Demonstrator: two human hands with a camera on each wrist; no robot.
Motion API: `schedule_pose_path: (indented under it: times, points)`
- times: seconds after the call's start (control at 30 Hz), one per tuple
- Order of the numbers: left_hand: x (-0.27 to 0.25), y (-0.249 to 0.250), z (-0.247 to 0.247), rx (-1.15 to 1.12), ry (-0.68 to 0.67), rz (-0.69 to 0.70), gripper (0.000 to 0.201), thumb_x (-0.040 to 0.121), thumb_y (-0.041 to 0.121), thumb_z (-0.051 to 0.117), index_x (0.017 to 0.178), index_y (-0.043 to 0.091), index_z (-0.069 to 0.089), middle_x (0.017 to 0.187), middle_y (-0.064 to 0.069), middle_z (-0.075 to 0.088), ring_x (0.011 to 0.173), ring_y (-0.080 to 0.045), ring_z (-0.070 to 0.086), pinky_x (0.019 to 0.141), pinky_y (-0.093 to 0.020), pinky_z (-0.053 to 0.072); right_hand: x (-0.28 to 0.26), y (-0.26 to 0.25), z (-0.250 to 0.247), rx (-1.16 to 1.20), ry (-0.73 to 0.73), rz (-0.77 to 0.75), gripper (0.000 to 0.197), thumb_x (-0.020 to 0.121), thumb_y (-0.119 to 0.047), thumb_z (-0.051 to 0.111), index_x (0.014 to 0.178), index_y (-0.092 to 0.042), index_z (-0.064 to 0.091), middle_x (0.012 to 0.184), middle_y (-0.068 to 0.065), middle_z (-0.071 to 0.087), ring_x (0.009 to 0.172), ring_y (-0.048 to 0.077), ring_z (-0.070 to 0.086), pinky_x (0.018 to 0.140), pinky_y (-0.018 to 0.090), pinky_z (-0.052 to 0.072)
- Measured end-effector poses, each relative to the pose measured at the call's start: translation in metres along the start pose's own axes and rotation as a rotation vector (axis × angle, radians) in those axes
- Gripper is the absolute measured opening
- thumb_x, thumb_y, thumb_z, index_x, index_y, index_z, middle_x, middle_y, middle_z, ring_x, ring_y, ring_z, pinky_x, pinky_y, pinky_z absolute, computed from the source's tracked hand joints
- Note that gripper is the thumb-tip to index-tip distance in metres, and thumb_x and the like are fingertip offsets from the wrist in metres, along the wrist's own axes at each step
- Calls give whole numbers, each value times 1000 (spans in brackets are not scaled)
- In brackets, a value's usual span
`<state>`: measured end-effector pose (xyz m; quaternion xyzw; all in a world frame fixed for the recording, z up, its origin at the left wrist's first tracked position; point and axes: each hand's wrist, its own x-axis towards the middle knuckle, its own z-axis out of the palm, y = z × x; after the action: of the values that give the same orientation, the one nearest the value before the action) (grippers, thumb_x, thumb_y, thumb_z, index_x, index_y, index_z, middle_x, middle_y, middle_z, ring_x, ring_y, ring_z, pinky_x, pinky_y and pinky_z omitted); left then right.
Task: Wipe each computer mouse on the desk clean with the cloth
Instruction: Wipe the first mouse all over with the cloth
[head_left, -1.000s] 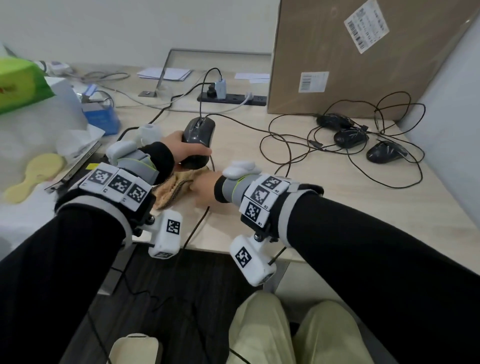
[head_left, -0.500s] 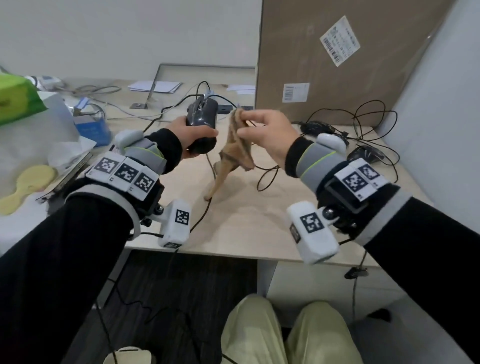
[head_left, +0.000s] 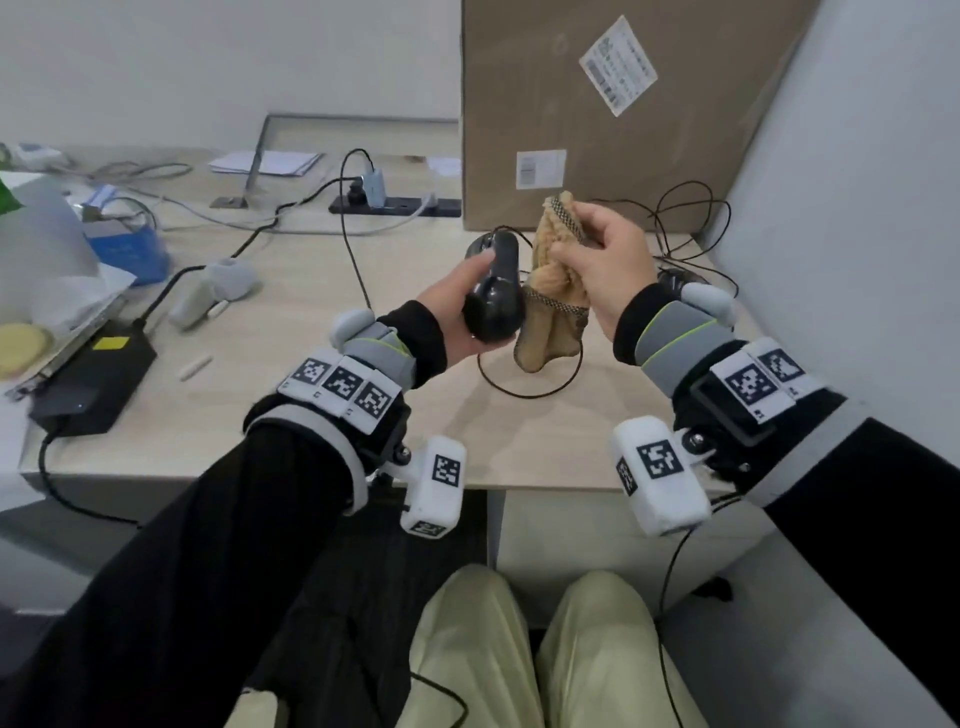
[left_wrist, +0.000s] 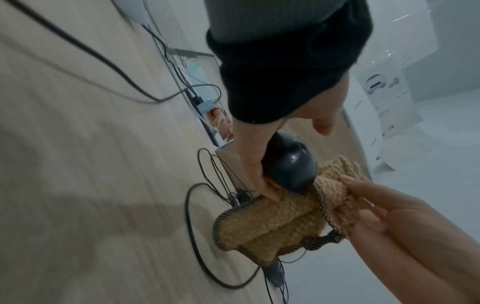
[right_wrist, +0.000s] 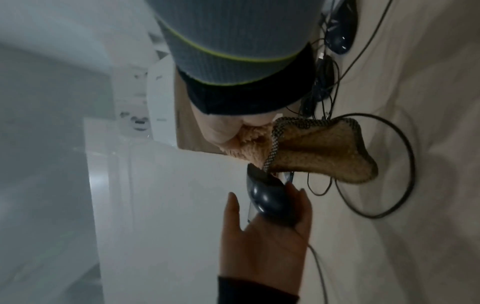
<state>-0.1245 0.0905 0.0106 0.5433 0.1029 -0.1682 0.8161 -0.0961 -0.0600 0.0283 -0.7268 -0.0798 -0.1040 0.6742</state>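
Head view: the left hand (head_left: 457, 312) is lifted above the tabletop (head_left: 291, 384) and holds a black mouse (head_left: 493, 301), with the thumb on one side and the fingers curled round the other. The right hand (head_left: 605, 260) is just beside it and pinches a bunched tan cloth (head_left: 553, 296), which hangs down and touches the right side of the mouse. The mouse's cord (head_left: 519, 384) drops into a loop on the tabletop under the hands. Far right, behind the right wrist, more black mice (head_left: 672, 283) lie in a tangle of wires, mostly hidden. A big cardboard box (head_left: 597, 114) stands at the far edge.

Left wrist view: the left hand (left_wrist: 254, 164) grips the shiny black mouse (left_wrist: 291, 164) from the side. The cloth (left_wrist: 280, 218) presses against the mouse's lower end, and the right hand (left_wrist: 376, 207) has its fingers curled into the cloth.

Right wrist view: the right hand (right_wrist: 223, 129) squeezes the cloth (right_wrist: 319, 148), whose fuzzy edge meets the tip of the mouse (right_wrist: 267, 199). The left hand (right_wrist: 265, 232) cups the mouse, with one finger sticking out straight. Two other mice (right_wrist: 340, 30) lie far off on the tabletop (right_wrist: 428, 144).

It looks like the wiping of this mouse is just starting. Next, the cloth should rub over the top, sides and bottom while the left hand turns the mouse. The other mice likely need wiping too. The cord could snag, so the turning should be gentle.
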Motion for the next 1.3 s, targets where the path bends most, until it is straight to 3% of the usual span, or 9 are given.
schedule_pose_path:
  times: [0.1, 0.17, 0.33, 0.53, 0.63, 0.77, 0.9, 1.03, 1.3]
  points:
    - [1, -9, 16, -212, -11, 4, 40, 99, 40, 29, 111, 14, 57, 100, -11, 63, 87, -24, 61, 71, -34, 52, -14, 12, -6, -244, -72, -162, 42, 81, 0, 56, 122, -7, 59, 121, 6, 63, 112, 14, 58, 105, 30, 43]
    - [3, -12, 22, -267, 28, 26, 38, 101, 32, 28, 117, 11, 56, 105, -13, 62, 87, -26, 62, 69, -35, 55, -22, 21, -8, -394, -94, -267, 39, 83, 1, 53, 121, -6, 60, 125, 9, 61, 115, 10, 53, 104, 9, 33]
    - [9, -23, 30, -205, 85, 13, 45, 102, 31, 29, 137, 8, 47, 123, -14, 57, 108, -29, 57, 87, -43, 49, -42, 39, -15, -575, -135, -403, 48, 82, 12, 41, 125, -1, 55, 140, 17, 45, 128, 13, 40, 97, -8, 10]
    - [9, -37, 35, -112, 14, 5, 36, 103, 26, 28, 128, 7, 47, 107, -14, 61, 88, -26, 59, 72, -39, 50, -8, 38, -33, -723, -229, -238, 55, 80, 13, 34, 130, -3, 51, 144, 15, 41, 137, 21, 36, 116, 23, 16]
    - [10, -36, 40, -146, 25, 36, 37, 103, 24, 26, 130, 8, 45, 101, -14, 59, 85, -26, 58, 73, -38, 49, -3, 34, -35, -714, -251, -188, 56, 79, 13, 32, 130, -4, 51, 144, 15, 42, 137, 20, 35, 116, 21, 15]
    - [18, -32, 41, -215, 73, 39, 45, 104, 28, 26, 139, 6, 43, 131, -16, 55, 112, -31, 57, 81, -44, 47, -40, 35, -27, -867, -314, -394, 57, 78, 9, 33, 129, -6, 53, 146, 14, 37, 127, 31, 45, 109, 31, 25]
    - [16, -41, 42, -56, -16, 33, 35, 103, 22, 28, 130, 7, 44, 110, -17, 56, 97, -29, 57, 80, -44, 50, -16, 44, -36, -911, -249, -305, 61, 80, 11, 33, 134, -11, 48, 147, 10, 38, 127, 33, 45, 114, 35, 24]
    - [16, -43, 43, -19, -36, 89, 27, 103, 18, 27, 122, 9, 44, 117, -19, 51, 106, -32, 52, 84, -47, 49, 0, 37, -42, -833, -270, -230, 57, 81, 11, 32, 132, -7, 49, 145, 11, 41, 137, 21, 35, 117, 27, 18]
    - [23, -52, 41, -34, 40, 117, 39, 103, 18, 27, 137, 5, 39, 128, -21, 51, 115, -35, 53, 93, -53, 46, -27, 50, -36, -1033, -288, -369, 60, 82, 5, 31, 134, -19, 48, 149, 2, 36, 117, 36, 47, 103, 29, 27]
